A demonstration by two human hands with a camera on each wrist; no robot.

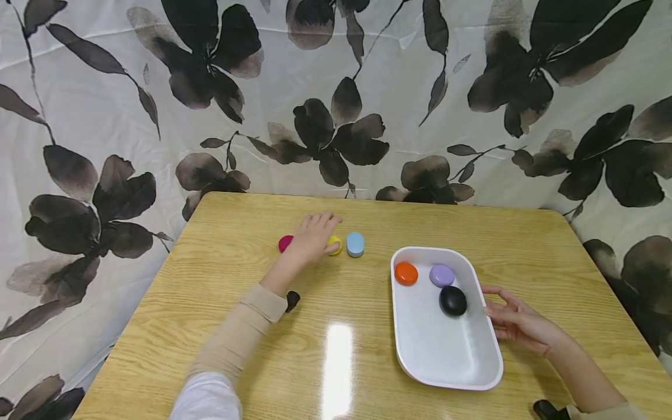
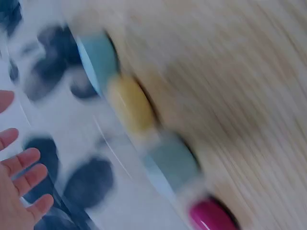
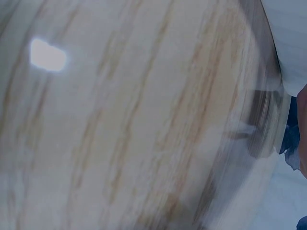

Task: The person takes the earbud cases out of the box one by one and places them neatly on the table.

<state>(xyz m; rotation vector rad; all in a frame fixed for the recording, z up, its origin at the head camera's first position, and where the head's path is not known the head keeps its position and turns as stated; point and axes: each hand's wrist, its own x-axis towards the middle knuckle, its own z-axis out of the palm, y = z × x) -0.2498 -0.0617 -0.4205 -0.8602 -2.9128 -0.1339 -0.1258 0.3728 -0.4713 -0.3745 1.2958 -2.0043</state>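
Over the row of discs toward the far edge of the wooden table [image 1: 367,321]: left hand [image 1: 312,236], fingers extended, grip released. From the head it covers the middle of the row, so only the magenta disc [image 1: 286,242], part of the yellow disc [image 2: 132,104] and the light blue disc [image 1: 355,244] show. Left wrist view fills the gap: a fourth, pale blue-green piece [image 2: 171,162] sits between yellow and magenta (motion blur, edges soft, shade not reliable). Magenta is cut off at the bottom of that view. Same view shows the left fingers spread; the palm runs out of frame. Can't confirm whether the thumb touches yellow; from the head they overlap.

Right hand [image 1: 520,321] is at the right wall of the white tray [image 1: 448,361], unclenched, fingertips against the outside. Can't see whether any finger hooks under the rim. Tray holds the orange disc [image 1: 406,273] in the far left corner, the purple disc [image 1: 442,275] near the far wall, the black disc [image 1: 453,301] just nearer than purple. Only the head view shows those three clearly.

Right wrist view is mostly wood grain, a bright reflection [image 3: 48,55] and a sliver of hand at the right edge; the pale shape at top right is hard to identify. Dark wrist gear [image 1: 292,301] peeks out beside the left cuff [image 1: 270,302], mostly hidden.
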